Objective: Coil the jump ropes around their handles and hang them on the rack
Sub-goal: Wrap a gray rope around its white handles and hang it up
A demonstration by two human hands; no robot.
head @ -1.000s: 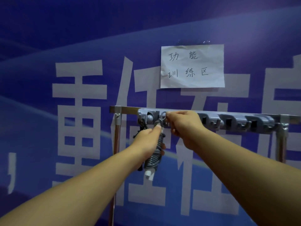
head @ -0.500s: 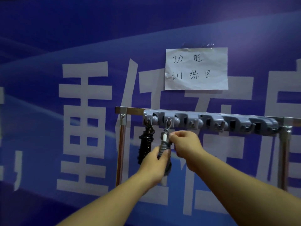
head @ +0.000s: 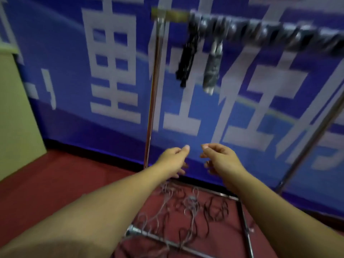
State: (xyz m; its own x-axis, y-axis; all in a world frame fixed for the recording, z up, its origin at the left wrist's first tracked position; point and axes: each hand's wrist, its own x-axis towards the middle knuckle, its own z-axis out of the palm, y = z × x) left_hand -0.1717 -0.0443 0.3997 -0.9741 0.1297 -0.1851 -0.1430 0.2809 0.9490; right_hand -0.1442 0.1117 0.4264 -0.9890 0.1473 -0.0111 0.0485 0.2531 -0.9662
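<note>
A coiled black jump rope (head: 187, 60) and a coiled grey jump rope (head: 212, 69) hang side by side from the grey hook strip (head: 260, 32) on the rack's top bar. My left hand (head: 173, 161) and my right hand (head: 221, 159) are low, well below the hanging ropes, with fingers loosely curled and nothing in them. On the red floor beneath them lies a tangle of loose grey and black ropes (head: 189, 211), inside the rack's base frame. The frame is motion-blurred.
The rack's left post (head: 151, 108) stands just left of my left hand; its right post (head: 312, 138) slants at the right. Base bars (head: 243, 220) frame the floor tangle. A blue banner wall is behind. A yellow-green panel (head: 16, 112) stands at the left.
Both hands let go of the grey coiled rope, which now hangs on the hook, and dropped down. The view tilted down to the floor and the loose ropes.
</note>
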